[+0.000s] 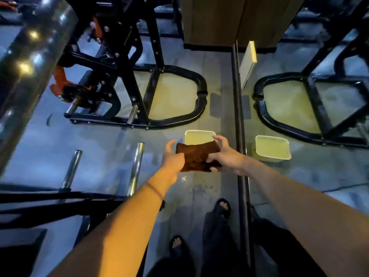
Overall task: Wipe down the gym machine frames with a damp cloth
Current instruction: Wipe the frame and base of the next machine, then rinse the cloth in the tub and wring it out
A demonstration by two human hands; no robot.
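A dark brown cloth (196, 156), folded, is held between both hands above the floor. My left hand (172, 156) pinches its left edge with thumb and fingers. My right hand (222, 154) grips its right end, fingers curled over the top and thumb underneath. Just beyond the cloth a white tub (199, 135) of water stands on the floor. A black gym machine frame (175, 118) with a curved base tube stands further ahead on the left.
A mirror wall starts at the dark vertical strip (238, 108) and shows the reflected tub (272, 148) and frame. Chrome plate pegs (137, 162) on a black rack stand at the left. A thick chrome post (30, 62) leans top left. My sandalled feet (222, 206) are below.
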